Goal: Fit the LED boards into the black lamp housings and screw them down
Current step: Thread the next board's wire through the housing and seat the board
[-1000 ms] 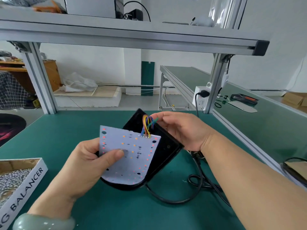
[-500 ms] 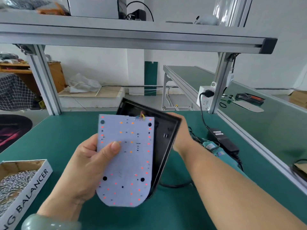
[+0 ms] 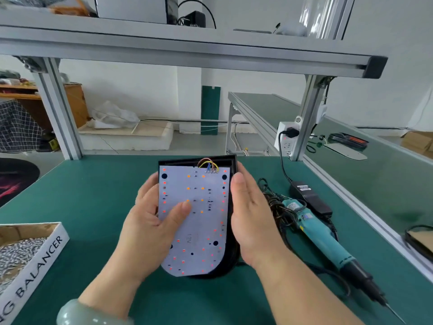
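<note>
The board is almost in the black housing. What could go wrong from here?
The coloured wires loop out above the board's top edge; pressing it flat could pinch them against the housing. The board looks shifted towards the left hand, covering the housing's rim there, so screw holes may not line up. Only the left thumb holds the board down; it could slip.

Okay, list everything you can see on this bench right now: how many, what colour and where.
table: one, green.
lamp housing: one, black, centre, in both hands.
LED board: one, white, over the lamp housing.
wires: several, coloured, at the LED board's top edge.
electric screwdriver: one, teal, lying on the right.
power adapter: one, black, beyond the electric screwdriver.
box of screws: one, white, far left.
bracelet: one, pale green, left wrist.
left hand: thumb presses the LED board.
right hand: holds the lamp housing's right edge.
</note>
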Demonstrator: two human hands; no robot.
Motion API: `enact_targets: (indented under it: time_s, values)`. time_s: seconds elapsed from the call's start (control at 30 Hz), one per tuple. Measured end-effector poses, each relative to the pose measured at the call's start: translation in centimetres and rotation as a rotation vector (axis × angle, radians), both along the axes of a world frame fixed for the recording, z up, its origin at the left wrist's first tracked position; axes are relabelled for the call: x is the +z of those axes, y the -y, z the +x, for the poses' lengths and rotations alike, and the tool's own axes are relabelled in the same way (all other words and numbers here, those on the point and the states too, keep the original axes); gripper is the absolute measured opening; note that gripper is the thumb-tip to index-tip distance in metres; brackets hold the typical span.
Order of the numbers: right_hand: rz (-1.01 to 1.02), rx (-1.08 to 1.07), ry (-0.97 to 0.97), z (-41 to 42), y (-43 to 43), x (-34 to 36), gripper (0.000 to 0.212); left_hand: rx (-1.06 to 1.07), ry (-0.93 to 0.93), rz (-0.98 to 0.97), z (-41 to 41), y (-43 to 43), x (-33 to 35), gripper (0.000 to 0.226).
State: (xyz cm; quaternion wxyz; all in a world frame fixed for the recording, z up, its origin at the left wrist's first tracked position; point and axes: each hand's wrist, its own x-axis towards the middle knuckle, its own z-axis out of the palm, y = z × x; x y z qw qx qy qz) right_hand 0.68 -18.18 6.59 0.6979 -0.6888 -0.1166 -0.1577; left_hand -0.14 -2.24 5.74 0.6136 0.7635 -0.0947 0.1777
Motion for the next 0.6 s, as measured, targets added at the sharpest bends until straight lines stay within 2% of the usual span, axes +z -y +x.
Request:
enact_targets:
  time_s: [0.1, 0.17, 0.23, 0.37, 0.43, 0.5, 0.6]
  values:
    - [0.089, 0.002, -0.048, -0.3, -0.7, -0.4, 0.048, 0.131, 0.132, 0.145, -0.1, 0.5, 0.3, 0.037]
    - [0.193, 0.072, -0.051, -0.6, -1.1, -0.5, 0.048, 0.188, 0.193, 0.157, -0.2, 0.9, 0.2, 0.060]
    - [0.301, 0.091, -0.050, -0.7, -1.4, -0.5, 0.052, 0.230, 0.199, 0.124, -0.3, 1.3, 0.1, 0.075]
    - [0.469, 0.110, -0.074, -0.6, -1.7, -0.7, 0.059, 0.255, -0.046, 0.074, 0.2, 1.7, 0.4, 0.051]
    - [0.481, 0.136, -0.122, -0.4, -1.2, -1.0, 0.050, 0.247, -0.129, 0.082, 0.4, 1.8, 0.2, 0.040]
    - [0.426, 0.112, -0.129, -0.2, -0.5, -1.2, 0.041, 0.118, -0.228, -0.028, 0.7, 1.5, -0.3, 0.031]
    - [0.361, 0.057, -0.099, -0.1, 0.3, -1.2, 0.036, -0.155, -0.373, -0.230, 0.7, 1.0, -0.3, 0.050]
